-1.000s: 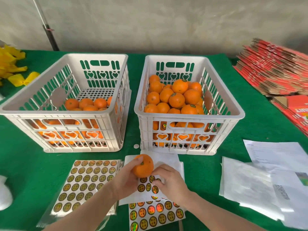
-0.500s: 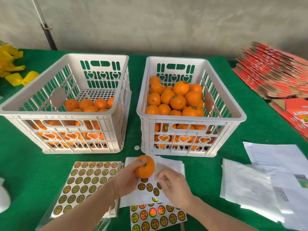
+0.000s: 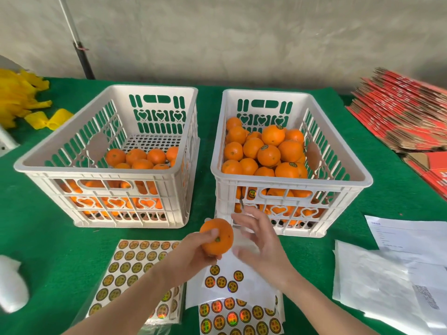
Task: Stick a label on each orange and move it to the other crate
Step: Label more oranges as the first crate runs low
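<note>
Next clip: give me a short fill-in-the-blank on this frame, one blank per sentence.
The left hand grips one ___.
The fuller crate stands on the person's ___ side.
The tablecloth is ___.
Missing words: orange; right; green.

Single head-worn view, wide-angle. Faces forward and down over green surface (image 3: 36, 238). Left hand (image 3: 193, 257) and right hand (image 3: 261, 247) close under lens. Left crate (image 3: 104, 170) and right crate (image 3: 290, 182) mid-frame, wall (image 3: 242, 39) beyond.
</note>
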`<state>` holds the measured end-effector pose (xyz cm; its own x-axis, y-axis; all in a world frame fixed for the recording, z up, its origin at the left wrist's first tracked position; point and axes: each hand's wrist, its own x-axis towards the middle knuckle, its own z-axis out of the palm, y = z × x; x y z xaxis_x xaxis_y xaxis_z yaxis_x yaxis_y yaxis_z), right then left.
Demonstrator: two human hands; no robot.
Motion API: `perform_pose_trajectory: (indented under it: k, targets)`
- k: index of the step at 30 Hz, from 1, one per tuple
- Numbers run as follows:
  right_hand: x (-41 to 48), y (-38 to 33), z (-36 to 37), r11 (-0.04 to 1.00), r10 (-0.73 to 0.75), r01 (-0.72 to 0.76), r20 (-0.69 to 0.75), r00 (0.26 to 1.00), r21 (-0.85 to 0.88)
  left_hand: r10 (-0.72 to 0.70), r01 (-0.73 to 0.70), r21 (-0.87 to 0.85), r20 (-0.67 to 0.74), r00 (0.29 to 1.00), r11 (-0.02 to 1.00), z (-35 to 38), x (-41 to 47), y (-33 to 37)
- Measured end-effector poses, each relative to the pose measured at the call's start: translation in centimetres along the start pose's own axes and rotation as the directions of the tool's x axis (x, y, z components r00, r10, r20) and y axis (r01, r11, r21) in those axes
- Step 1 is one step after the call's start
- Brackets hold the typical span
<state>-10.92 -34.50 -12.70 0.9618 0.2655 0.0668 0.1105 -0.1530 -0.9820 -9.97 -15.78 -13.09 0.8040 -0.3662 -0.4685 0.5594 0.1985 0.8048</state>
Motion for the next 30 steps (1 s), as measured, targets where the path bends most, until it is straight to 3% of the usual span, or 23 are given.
perform_pose_trajectory:
  k: [2,3,6,9,11,14,16,19,24,30]
  targets:
    - [0.2,-0.8,0.6,0.981,-0.076,0.097,0.126,0.989,-0.169,-0.086,0.094,-0.179,0.056,0.995,0.979,0.0,-0.2,0.4]
    - [0.4,-1.0,1.0,0.970,-0.094,0.118,0.121,0.988,-0.212,-0.110,0.129,-0.213,0.096,0.989,0.968,0.0,-0.4,0.7]
    - [1.0,-2.1,1.5,0.970,-0.120,0.111,-0.030,0.992,-0.217,-0.069,0.097,-0.178,0.157,0.985,0.979,0.2,-0.6,1.2]
    - [1.3,-3.4,1.2,0.992,-0.084,0.075,-0.089,0.993,-0.099,0.133,-0.112,-0.147,0.143,0.981,0.983,0.6,-1.0,2.1]
    - [1.5,-4.6,0.9,0.994,-0.017,0.030,-0.123,0.992,0.104,0.170,-0.156,-0.133,0.103,0.980,0.979,0.9,-1.2,2.9]
    - [2.0,-6.2,0.7,0.855,0.162,-0.049,-0.174,0.971,0.517,0.155,-0.138,-0.261,0.045,0.987,0.955,1.2,-1.0,4.1]
    - [2.0,-6.8,0.9,0.756,0.261,-0.102,-0.155,0.953,0.647,0.148,-0.123,-0.392,0.033,0.988,0.912,1.5,-0.8,4.8]
    - [1.9,-7.4,1.7,0.713,0.318,-0.120,-0.167,0.933,0.690,0.159,-0.114,-0.490,0.051,0.986,0.864,1.9,-0.3,5.4]
    - [2.1,-7.7,3.0,0.804,0.288,-0.056,-0.306,0.907,0.592,0.168,-0.109,-0.471,0.085,0.982,0.875,2.2,-0.1,5.5]
    - [2.3,-7.7,4.3,0.792,0.278,0.021,-0.390,0.878,0.611,0.225,-0.143,-0.475,0.121,0.967,0.868,2.3,-0.1,5.3]
